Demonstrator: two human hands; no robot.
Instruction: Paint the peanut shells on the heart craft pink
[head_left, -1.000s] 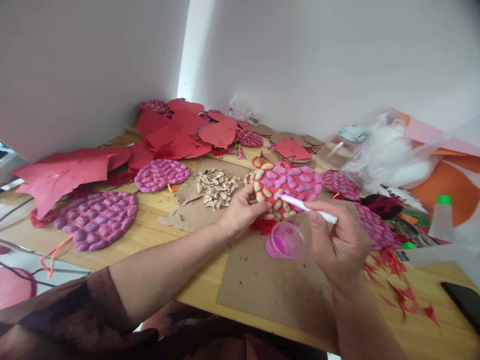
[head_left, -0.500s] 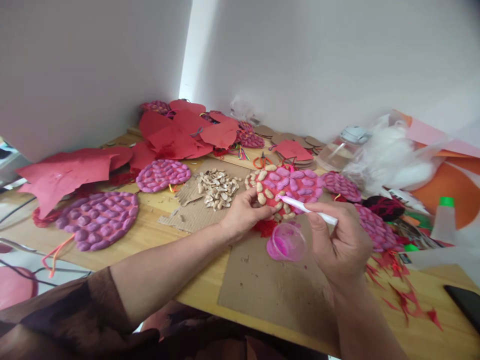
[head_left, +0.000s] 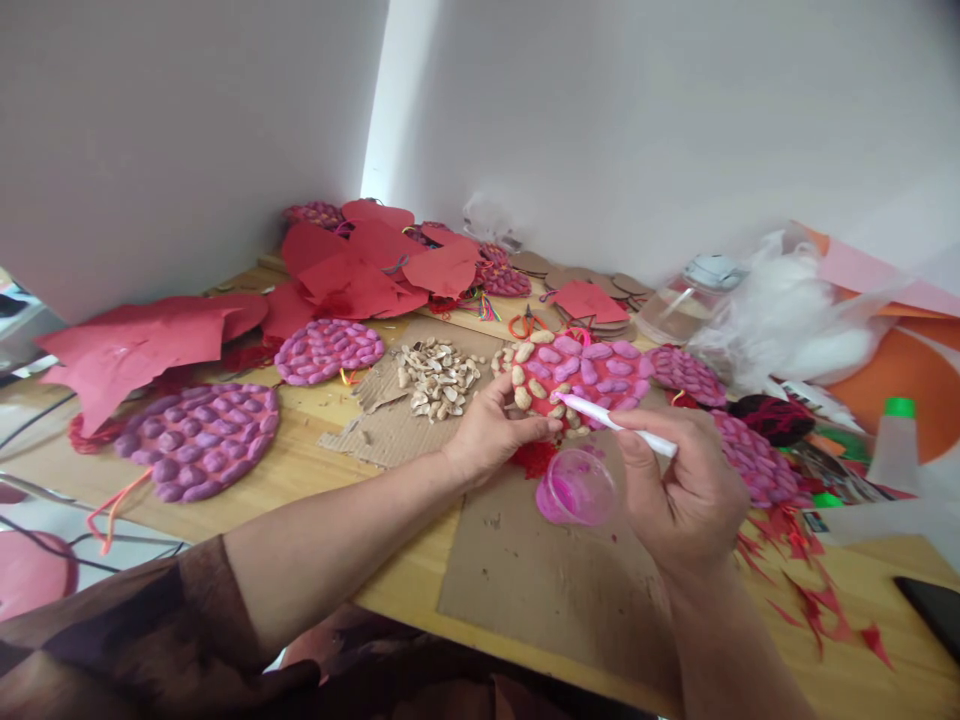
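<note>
Two hands: both were busy over one heart-shaped piece [head_left: 577, 375] at the middle of the bench [head_left: 300, 470].
Left hand [head_left: 487, 435]: its grip was pinched on the near edge of the heart, holding it propped up off the brown cardboard sheet [head_left: 547, 580].
Right hand [head_left: 686, 490]: its grip was closed round a white brush [head_left: 619, 422], pencil-fashion, tip down on the heart's lower middle.
Heart: peanut shells covered it; the upper and right shells were pink, while those along the left rim and lower edge were bare tan.
Step in hand: judged as colouring the shells one by one, roughly half covered.
Paint cup [head_left: 576, 487]: a small clear cup of pink sat just below the heart, between the two hands.
Next move calls for: likely a steady tip on the bare shells near the left thumb, a short dip into the cup, and a firm left hold so the heart did not tilt.
Around: loose shells [head_left: 439, 375] lay in a pile to the left; finished purple rounds [head_left: 199, 440] and red paper [head_left: 135, 345] lay further left.
</note>
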